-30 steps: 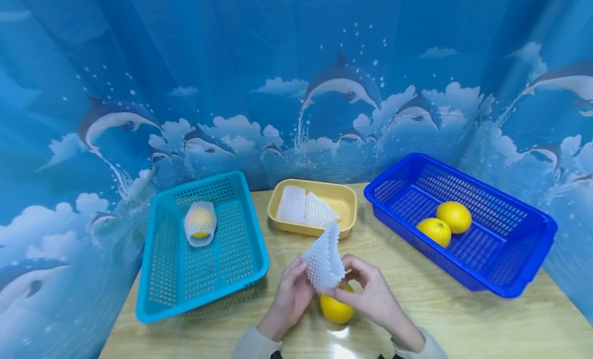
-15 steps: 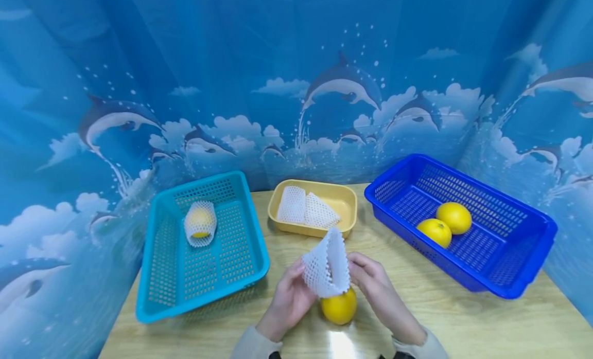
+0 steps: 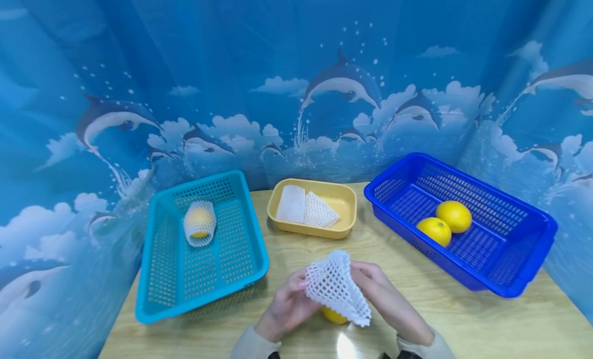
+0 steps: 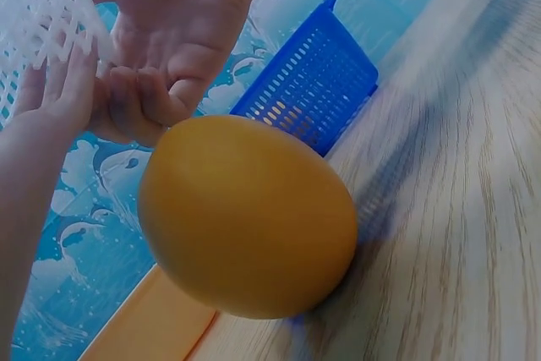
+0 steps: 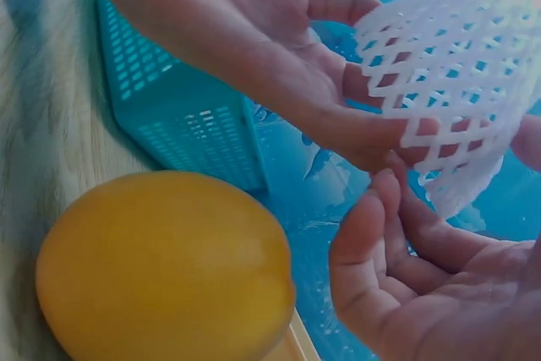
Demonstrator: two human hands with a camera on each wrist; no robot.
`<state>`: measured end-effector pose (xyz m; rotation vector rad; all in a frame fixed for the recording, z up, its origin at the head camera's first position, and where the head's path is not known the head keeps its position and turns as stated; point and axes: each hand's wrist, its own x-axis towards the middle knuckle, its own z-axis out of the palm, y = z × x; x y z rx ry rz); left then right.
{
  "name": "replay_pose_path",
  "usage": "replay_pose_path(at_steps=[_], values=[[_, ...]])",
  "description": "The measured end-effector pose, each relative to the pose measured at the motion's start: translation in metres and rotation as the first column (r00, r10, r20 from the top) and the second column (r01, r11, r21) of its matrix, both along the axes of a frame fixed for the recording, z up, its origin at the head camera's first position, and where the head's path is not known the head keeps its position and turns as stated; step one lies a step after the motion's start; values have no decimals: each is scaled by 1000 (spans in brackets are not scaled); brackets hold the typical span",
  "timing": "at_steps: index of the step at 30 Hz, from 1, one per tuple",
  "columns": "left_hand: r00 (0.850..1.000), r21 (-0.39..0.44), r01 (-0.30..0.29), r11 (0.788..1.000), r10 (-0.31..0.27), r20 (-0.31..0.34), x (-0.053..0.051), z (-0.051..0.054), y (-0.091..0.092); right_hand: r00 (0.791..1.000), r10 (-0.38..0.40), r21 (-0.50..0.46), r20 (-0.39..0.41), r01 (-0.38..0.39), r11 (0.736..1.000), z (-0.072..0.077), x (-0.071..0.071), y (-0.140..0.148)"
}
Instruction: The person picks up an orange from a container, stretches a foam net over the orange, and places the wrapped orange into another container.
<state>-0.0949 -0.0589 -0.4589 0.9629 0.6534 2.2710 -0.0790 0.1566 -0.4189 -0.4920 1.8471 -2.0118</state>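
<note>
A white foam net (image 3: 335,287) hangs between the hands, partly hiding a yellow fruit (image 3: 334,315) on the table below it. My left hand (image 3: 291,302) holds the net's left side between thumb and fingers. At its other side is my right hand (image 3: 391,302), its fingertips hidden behind the net in the head view. The right wrist view shows that hand (image 5: 448,285) with several fingers curled beneath the net (image 5: 456,82) and the thumb at its edge. The fruit (image 5: 169,268) rests apart from both hands, as the left wrist view also shows (image 4: 245,217).
A teal basket (image 3: 257,230) at the left contains one netted fruit (image 3: 200,223). Behind the hands, a yellow tray (image 3: 343,194) holds two folded nets (image 3: 292,204). Two yellow fruits (image 3: 454,216) lie in the blue basket (image 3: 542,230) at the right. A dolphin-printed curtain (image 3: 278,40) stands behind.
The net has come down and turned from upright to tilted, its jagged rim now toward the lower right. It covers more of the fruit from above. My right hand has moved slightly toward me.
</note>
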Motion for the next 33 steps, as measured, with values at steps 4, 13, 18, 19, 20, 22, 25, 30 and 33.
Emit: replay_pose_path(at_steps=[4, 13, 18, 19, 20, 22, 25, 30, 33], values=[[1000, -9, 8, 1000, -8, -9, -1, -1, -1, 998, 41, -97, 38, -37, 995, -1, -2, 3], [1000, 1, 12, 1000, -12, -10, -3, -6, 1, 965, 230, -582, 124, -117, 805, -6, -10, 6], [999, 50, 35, 998, -37, 30, -2, -6, 0, 917, 335, -700, 216, -94, 708, -4, -10, 7], [998, 58, 45, 997, -47, 34, -2, -6, 0, 909, 346, -702, 231, -91, 706, -4, -10, 6], [997, 63, 60, 996, -62, 38, -2, -7, 0, 905, 351, -698, 241, -90, 710, -3, -10, 6], [993, 81, 111, 990, -114, 31, -2, -7, 1, 902, 352, -674, 250, -100, 732, -1, -10, 4], [979, 94, 202, 975, -205, 19, -2, -7, 2, 905, 334, -638, 263, -97, 764, 2, -10, 1], [975, 58, 221, 974, -219, -27, -2, -6, 2, 918, 311, -571, 248, -121, 812, 2, -8, 0], [989, 49, 143, 988, -141, -50, -2, -4, 0, 916, 348, -540, 197, -195, 819, 0, -7, -1]])
